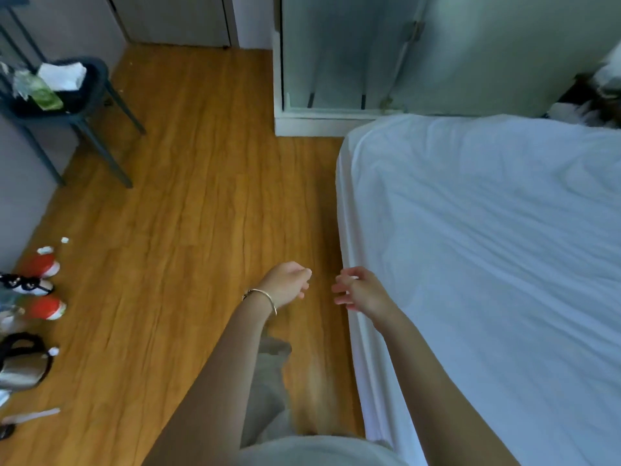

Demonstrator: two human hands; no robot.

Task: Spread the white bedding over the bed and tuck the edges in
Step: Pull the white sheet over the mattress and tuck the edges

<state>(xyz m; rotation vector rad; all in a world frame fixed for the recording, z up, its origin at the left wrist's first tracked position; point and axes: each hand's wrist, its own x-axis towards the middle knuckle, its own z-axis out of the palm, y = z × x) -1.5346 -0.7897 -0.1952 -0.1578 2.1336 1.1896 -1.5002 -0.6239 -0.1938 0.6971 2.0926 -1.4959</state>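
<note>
A person stands at the near left side of the bed [366, 381], both arms reaching forward over the gap between the wooden floor [201, 203] and the mattress edge. The white bedding [487, 237] already lies spread across the top of the bed, lightly wrinkled, with its left edge hanging down the side toward the floor. The left hand [285, 284], a thin bracelet [265, 295] on its wrist, hangs over the floor just beside the bed with fingers loosely curled and nothing in its grip. The right hand [356, 290] hovers at the hanging edge, fingers spread and relaxed; motion blur makes it hard to say whether the fingertips touch the cloth, but they pinch nothing.

Spreading looks largely done, and the step in hand appears to be the tuck along this left side. The next move likely calls for both hands to drop to the hanging edge, gather it, and push it under the mattress while working toward the far corner.

At the far left, a dark chair [80, 95] holds white cloth and a green packet. Red-and-white shoes [43, 267] and a bag [20, 364] line the left wall on the floor. A frosted glass door [339, 52] stands beyond the far corner of the bed. None of these crowds the strip of floor beside the bed, though the person's own leg stands close to it.
</note>
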